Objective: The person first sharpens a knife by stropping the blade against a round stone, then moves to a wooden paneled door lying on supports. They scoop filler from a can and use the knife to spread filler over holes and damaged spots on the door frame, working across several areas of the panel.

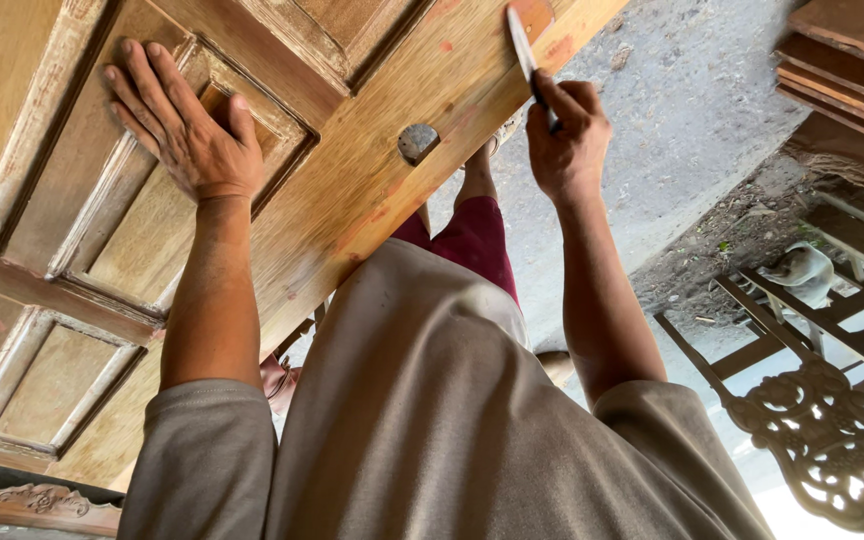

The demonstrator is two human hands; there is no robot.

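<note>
Right hand (567, 135) clamped on putty knife (524, 45) spreading reddish filler at door (352, 190) edge top center; a few patches filled, left hand (187, 125) flat, fingers apart, on panel.

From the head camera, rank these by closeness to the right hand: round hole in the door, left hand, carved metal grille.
From the right hand:
1. Round hole, just left, in the door's edge rail.
2. Left hand, flat on the panels, far left.
3. Carved metal grille, bottom right corner.
</note>
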